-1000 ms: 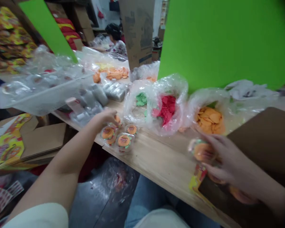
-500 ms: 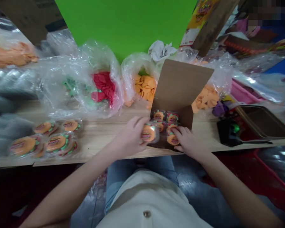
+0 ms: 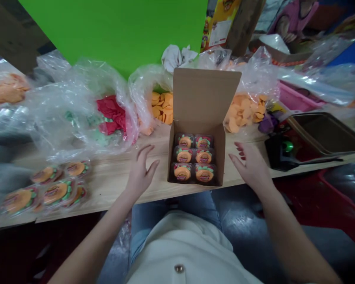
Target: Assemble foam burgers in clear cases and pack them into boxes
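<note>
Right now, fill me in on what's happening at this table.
The person's left hand and right hand are open and empty, one on each side of an open cardboard box. Six clear burger packs sit inside in two columns of three. More packs lie on the table to the left.

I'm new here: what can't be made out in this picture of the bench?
Head view: lettering on the burger packs in the open box, too small to read.
Head view: anything beneath those packs, hidden by them.
Head view: the grey heap, blurred and cut off by the left edge.
Head view: outlines of the green pieces, veiled by crumpled clear plastic.
</note>
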A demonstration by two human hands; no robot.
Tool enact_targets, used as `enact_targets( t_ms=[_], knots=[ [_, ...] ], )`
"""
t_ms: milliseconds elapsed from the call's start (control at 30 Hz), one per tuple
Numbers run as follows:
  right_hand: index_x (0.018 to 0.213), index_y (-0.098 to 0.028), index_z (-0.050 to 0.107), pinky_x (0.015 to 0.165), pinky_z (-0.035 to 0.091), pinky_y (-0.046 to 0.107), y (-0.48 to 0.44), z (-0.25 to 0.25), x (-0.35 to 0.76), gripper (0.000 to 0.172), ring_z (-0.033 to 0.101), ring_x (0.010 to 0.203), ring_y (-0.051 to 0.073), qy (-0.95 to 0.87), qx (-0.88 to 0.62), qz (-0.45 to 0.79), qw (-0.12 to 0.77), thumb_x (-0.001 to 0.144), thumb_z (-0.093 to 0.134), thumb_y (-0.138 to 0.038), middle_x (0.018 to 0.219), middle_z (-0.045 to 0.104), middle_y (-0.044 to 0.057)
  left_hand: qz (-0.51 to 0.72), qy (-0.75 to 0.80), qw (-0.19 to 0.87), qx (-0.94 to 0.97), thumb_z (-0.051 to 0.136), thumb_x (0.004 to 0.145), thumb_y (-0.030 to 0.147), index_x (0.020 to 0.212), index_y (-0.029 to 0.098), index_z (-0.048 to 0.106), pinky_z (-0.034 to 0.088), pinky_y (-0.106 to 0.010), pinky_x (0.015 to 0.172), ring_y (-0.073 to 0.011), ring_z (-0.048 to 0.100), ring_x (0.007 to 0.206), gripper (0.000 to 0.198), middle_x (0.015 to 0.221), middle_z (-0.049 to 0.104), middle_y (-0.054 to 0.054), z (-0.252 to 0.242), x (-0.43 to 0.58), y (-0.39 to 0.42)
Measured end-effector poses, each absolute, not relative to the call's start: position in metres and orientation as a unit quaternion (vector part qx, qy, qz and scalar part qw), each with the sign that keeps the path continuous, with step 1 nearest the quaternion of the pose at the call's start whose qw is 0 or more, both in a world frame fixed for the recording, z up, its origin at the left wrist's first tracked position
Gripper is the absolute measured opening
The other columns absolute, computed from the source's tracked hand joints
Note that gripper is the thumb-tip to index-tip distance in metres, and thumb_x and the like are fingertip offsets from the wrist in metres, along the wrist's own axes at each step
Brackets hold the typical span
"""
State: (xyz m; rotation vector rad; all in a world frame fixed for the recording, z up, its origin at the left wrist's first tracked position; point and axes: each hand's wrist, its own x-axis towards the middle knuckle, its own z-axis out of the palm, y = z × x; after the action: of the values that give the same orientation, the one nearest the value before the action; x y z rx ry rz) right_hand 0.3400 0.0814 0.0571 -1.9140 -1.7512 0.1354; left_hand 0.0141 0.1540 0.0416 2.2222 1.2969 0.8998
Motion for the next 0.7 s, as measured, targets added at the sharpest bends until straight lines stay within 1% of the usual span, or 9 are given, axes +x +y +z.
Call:
enact_targets(
  t_ms=[67, 133, 200, 267, 367, 467, 567, 633, 700],
  knots=[
    [0.125, -0.015, 0.04, 0.075, 0.049, 0.041, 0.074, 0.027, 0.335, 0.05, 0.055, 0.091, 0.024, -0.575, -0.739, 0.113, 0.332, 0.086, 0.041, -0.045, 0.111, 0.053, 0.015, 0.369, 0.498, 0.31, 0.721, 0.044, 0.087, 0.03, 0.129, 0.022, 0.032, 0.042, -0.041, 0.095, -0.0206, 0.045, 0.119, 0.044, 0.131, 0.043, -0.012, 0.017, 0.019, 0.146],
    [0.122, -0.015, 0.043, 0.083, 0.047, 0.041, 0.068, -0.001, 0.322, 0.045, 0.055, 0.098, 0.023, -0.55, -0.723, 0.194, 0.37, 0.09, 0.029, -0.043, 0.113, 0.054, 0.014, 0.365, 0.504, 0.382, 0.683, 0.041, 0.088, 0.031, 0.129, 0.023, 0.031, 0.044, -0.041, 0.094, -0.0201, 0.047, 0.117, 0.043, 0.131, 0.044, -0.012, -0.007, 0.032, 0.135],
    [0.117, -0.016, 0.047, 0.091, 0.043, 0.041, 0.065, -0.015, 0.307, 0.043, 0.053, 0.104, 0.022, -0.527, -0.719, 0.23, 0.391, 0.092, 0.022, -0.04, 0.111, 0.057, 0.013, 0.359, 0.515, 0.386, 0.676, 0.04, 0.088, 0.03, 0.129, 0.024, 0.033, 0.042, -0.043, 0.097, -0.0202, 0.046, 0.118, 0.041, 0.13, 0.046, -0.011, -0.022, 0.043, 0.126],
    [0.117, -0.015, 0.047, 0.092, 0.042, 0.041, 0.063, -0.013, 0.295, 0.043, 0.053, 0.104, 0.022, -0.51, -0.736, 0.222, 0.386, 0.092, 0.021, -0.038, 0.111, 0.057, 0.013, 0.353, 0.524, 0.357, 0.688, 0.037, 0.089, 0.029, 0.128, 0.024, 0.034, 0.043, -0.043, 0.096, -0.0204, 0.047, 0.117, 0.04, 0.126, 0.049, -0.01, -0.024, 0.048, 0.119],
    [0.126, -0.013, 0.041, 0.097, 0.038, 0.041, 0.057, 0.01, 0.281, 0.042, 0.045, 0.114, 0.023, -0.556, -0.749, 0.127, 0.338, 0.091, 0.025, -0.031, 0.122, 0.05, 0.014, 0.339, 0.504, 0.266, 0.748, 0.04, 0.087, 0.027, 0.133, 0.024, 0.03, 0.043, -0.047, 0.095, -0.0235, 0.047, 0.117, 0.046, 0.126, 0.048, -0.012, -0.003, 0.046, 0.113],
    [0.129, -0.022, 0.041, 0.104, 0.029, 0.039, 0.057, 0.028, 0.283, 0.042, 0.032, 0.125, 0.02, -0.673, -0.692, 0.022, 0.259, 0.088, 0.033, -0.026, 0.129, 0.045, 0.006, 0.331, 0.441, 0.129, 0.824, 0.053, 0.08, 0.025, 0.136, 0.023, 0.028, 0.03, -0.054, 0.103, -0.0303, 0.033, 0.128, 0.062, 0.135, 0.039, -0.014, 0.023, 0.056, 0.118],
    [0.117, -0.024, 0.053, 0.099, 0.035, 0.038, 0.057, 0.03, 0.334, 0.034, 0.043, 0.115, 0.02, -0.633, -0.735, -0.053, 0.237, 0.088, 0.034, -0.025, 0.115, 0.056, 0.005, 0.286, 0.293, 0.103, 0.907, 0.053, 0.079, 0.025, 0.132, 0.028, 0.036, 0.032, -0.055, 0.102, -0.0309, 0.036, 0.126, 0.055, 0.135, 0.041, -0.01, 0.031, 0.085, 0.127],
    [0.105, -0.018, 0.059, 0.091, 0.04, 0.039, 0.041, 0.032, 0.398, 0.032, 0.051, 0.101, 0.021, -0.499, -0.823, -0.126, 0.241, 0.09, 0.032, -0.025, 0.101, 0.061, 0.009, 0.258, 0.237, 0.097, 0.932, 0.051, 0.08, 0.027, 0.126, 0.03, 0.042, 0.036, -0.055, 0.098, -0.0314, 0.041, 0.122, 0.047, 0.132, 0.046, -0.009, 0.025, 0.104, 0.13],
    [0.097, -0.015, 0.061, 0.083, 0.044, 0.041, 0.014, 0.036, 0.466, 0.032, 0.055, 0.091, 0.022, -0.368, -0.888, -0.184, 0.202, 0.091, 0.032, -0.026, 0.092, 0.062, 0.011, 0.256, 0.241, 0.09, 0.932, 0.051, 0.08, 0.028, 0.123, 0.029, 0.046, 0.037, -0.056, 0.096, -0.0316, 0.044, 0.118, 0.043, 0.128, 0.05, -0.01, 0.015, 0.111, 0.132]
  ],
)
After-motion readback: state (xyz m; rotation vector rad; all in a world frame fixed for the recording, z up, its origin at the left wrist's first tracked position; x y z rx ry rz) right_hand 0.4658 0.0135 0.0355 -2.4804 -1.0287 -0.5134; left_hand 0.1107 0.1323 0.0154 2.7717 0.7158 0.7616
